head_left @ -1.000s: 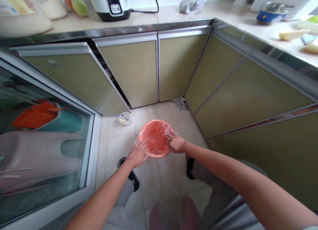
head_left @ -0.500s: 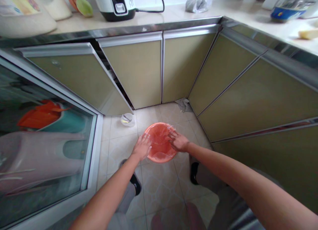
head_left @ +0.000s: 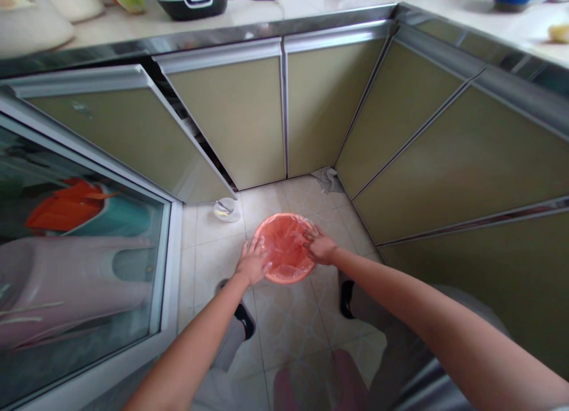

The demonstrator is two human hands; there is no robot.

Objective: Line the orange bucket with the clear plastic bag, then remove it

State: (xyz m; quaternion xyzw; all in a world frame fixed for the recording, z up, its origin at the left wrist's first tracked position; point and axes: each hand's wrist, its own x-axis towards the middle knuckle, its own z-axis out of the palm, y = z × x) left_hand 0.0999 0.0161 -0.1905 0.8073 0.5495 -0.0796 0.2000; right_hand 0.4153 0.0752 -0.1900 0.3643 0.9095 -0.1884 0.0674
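Well, round orange plastic bin: stood, seemingly upright, on pale glossy floor tiles, between bare left hand and bare right hand; might have tipped or skidded under a harder push from one side
Thin clear plastic liner: hung creased and shiny inside the bin, smooth in places and puckered in others; could have slipped off the rim through an uneven pull, or torn under a fingertip, being so flimsy
Left hand: rested across the left rim with fingers spread wide apart; risked shoving the bin sideways by leaning too heavily
Right hand: reached over the right rim with fingers bent into the mouth; could not tell pinching from mere pressing; might have dragged film inward by snagging
Floor tiles: looked smooth, with faint web-like markings and straight joints; offered, probably, little grip
Small clear round plastic tub: sat near the foot of an olive, silver-edged cabinet door; could have been knocked by a careless step
Crumpled grey cloth: lay bunched in the cabinet corner, matt and soft-looking
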